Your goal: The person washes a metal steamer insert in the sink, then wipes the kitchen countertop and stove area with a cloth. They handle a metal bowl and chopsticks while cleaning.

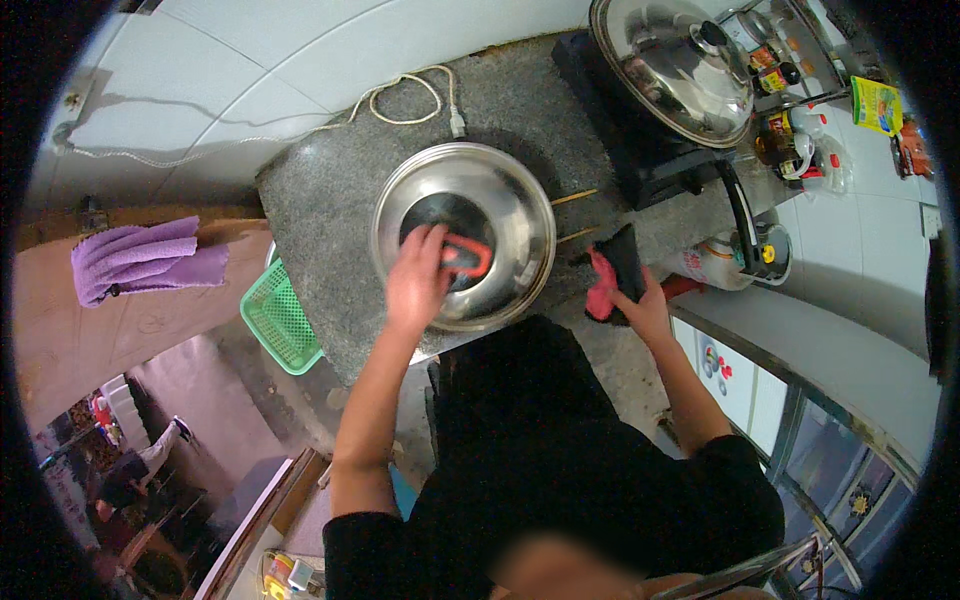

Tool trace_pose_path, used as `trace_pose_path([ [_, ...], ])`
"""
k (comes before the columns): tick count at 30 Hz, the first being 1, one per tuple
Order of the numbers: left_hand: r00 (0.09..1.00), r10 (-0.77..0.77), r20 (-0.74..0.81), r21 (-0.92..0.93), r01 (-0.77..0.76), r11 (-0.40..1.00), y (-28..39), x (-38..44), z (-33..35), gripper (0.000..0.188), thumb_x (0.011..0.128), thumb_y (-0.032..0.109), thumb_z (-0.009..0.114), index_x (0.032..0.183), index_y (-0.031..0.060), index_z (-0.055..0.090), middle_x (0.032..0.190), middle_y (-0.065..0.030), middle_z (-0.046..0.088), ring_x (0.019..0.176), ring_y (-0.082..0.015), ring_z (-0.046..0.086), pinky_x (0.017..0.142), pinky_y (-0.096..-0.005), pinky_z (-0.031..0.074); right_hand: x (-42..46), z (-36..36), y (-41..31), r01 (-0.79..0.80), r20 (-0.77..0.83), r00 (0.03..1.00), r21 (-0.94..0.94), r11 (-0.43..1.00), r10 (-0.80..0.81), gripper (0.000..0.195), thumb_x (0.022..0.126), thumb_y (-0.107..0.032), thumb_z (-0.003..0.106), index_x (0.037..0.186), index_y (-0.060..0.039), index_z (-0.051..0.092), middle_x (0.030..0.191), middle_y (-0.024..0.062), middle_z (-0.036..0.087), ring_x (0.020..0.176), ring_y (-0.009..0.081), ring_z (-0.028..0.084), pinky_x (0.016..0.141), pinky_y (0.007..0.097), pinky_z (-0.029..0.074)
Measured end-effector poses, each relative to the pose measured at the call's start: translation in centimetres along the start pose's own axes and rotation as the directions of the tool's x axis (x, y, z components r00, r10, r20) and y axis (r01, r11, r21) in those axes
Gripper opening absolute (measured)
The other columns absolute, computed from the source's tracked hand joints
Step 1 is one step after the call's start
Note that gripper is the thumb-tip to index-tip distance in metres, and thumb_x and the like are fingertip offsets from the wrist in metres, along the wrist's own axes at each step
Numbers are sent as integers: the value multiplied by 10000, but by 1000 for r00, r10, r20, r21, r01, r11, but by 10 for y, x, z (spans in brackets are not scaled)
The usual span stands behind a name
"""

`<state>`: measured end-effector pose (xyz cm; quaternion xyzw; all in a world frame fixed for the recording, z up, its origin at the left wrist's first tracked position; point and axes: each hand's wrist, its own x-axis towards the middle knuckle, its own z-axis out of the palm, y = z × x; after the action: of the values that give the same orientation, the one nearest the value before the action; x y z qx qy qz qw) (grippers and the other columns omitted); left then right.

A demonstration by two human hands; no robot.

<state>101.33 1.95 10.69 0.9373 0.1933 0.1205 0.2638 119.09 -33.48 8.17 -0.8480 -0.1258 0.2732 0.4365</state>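
Observation:
A wide stainless-steel bowl (525,247) with a dark round middle stands on the grey stone counter (322,202). Over its middle is my left hand (420,274), fingers closed at a tool with a red-orange looped handle (476,247). The tool is blurred and partly hidden by the hand, and it may be scissors. My right hand (643,306) grips a folded black and pink cloth (619,270) to the right of the bowl, beyond the counter's front edge.
Two chopsticks (576,196) stick out past the bowl. A lidded pan (667,75) sits on a black stove (652,165), its handle (739,210) reaching towards me. A white cable (420,118) lies behind. A green basket (281,322) is at left; bottles (787,142) stand at right.

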Motion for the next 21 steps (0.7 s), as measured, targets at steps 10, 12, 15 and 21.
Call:
trace_pose_path([
  [10, 879, -385, -281, 89, 423, 902, -39, -174, -107, 639, 767, -60, 654, 1390, 14, 532, 1306, -229, 556, 1201, -430, 573, 1026, -451, 477, 84, 148, -64, 552, 154, 825, -14, 833, -544, 597, 849, -231, 785, 1368, -23, 576, 1370, 216, 595, 1289, 405, 563, 1111, 444, 441],
  [12, 841, -422, -338, 138, 488, 862, -49, -207, -106, 636, 778, -54, 646, 1400, -4, 523, 1322, -224, 545, 1214, -429, 563, 1034, -454, 470, 112, 151, -101, 613, 111, 784, 17, 790, -611, 592, 833, -177, 774, 1369, -27, 575, 1375, 210, 589, 1295, 397, 558, 1115, 439, 436],
  [15, 746, -536, -395, -18, 577, 817, -45, -225, -102, 622, 780, -53, 637, 1392, -7, 537, 1308, -231, 551, 1213, -422, 567, 1037, -463, 467, 171, 132, -122, 586, -42, 787, -255, 769, -615, 626, 814, -144, 778, 1389, -22, 561, 1353, 174, 597, 1246, 398, 573, 1077, 454, 464],
  [21, 750, -538, -384, -45, 567, 822, -49, -212, -88, 616, 775, -56, 620, 1384, -2, 545, 1294, -230, 558, 1203, -424, 568, 1047, -475, 453, 221, 107, -108, 455, -31, 813, -590, 668, -581, 724, 809, -172, 810, 1455, -66, 500, 1487, 149, 485, 1263, 439, 515, 1062, 493, 466],
])
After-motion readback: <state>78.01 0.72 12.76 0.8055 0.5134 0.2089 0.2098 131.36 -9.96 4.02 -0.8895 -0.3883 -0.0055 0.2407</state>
